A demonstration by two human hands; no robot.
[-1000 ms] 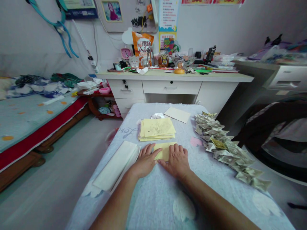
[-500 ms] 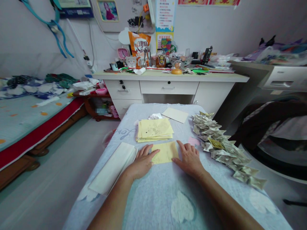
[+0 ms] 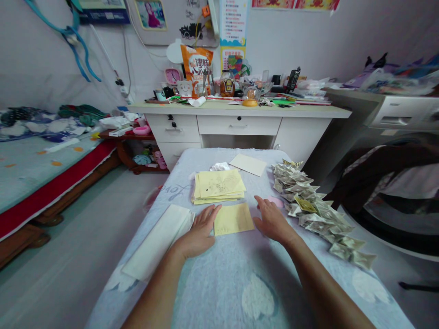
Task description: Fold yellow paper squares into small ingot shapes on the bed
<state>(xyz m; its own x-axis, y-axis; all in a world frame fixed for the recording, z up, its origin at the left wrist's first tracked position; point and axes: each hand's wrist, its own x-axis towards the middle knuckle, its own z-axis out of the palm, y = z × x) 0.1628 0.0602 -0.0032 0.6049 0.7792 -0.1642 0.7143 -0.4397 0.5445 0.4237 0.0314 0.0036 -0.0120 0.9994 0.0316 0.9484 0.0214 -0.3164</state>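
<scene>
A single yellow sheet of paper (image 3: 233, 219) lies flat on the cloth-covered table between my hands. At its left edge rests my left hand (image 3: 200, 233), fingers stretched out, with the fingertips by the sheet's upper left corner. My right hand (image 3: 273, 221) is just off the sheet's right edge, fingers apart and nothing in them. Just beyond the sheet sits a stack of yellow papers (image 3: 219, 185), the top one marked with a drawing. A folded white paper (image 3: 157, 242) lies beside my left forearm.
Rows of folded paper pieces (image 3: 313, 214) run along the table's right side. Behind the stack are a crumpled white tissue (image 3: 220, 167) and a pale card (image 3: 248, 164). A white desk (image 3: 240, 123) stands beyond, a washing machine (image 3: 394, 114) at right, a bed (image 3: 51, 160) at left.
My right hand has lifted off the yellow sheet and moved slightly right of it. My left thumb has drawn back from the sheet's surface. The view has shifted slightly.
</scene>
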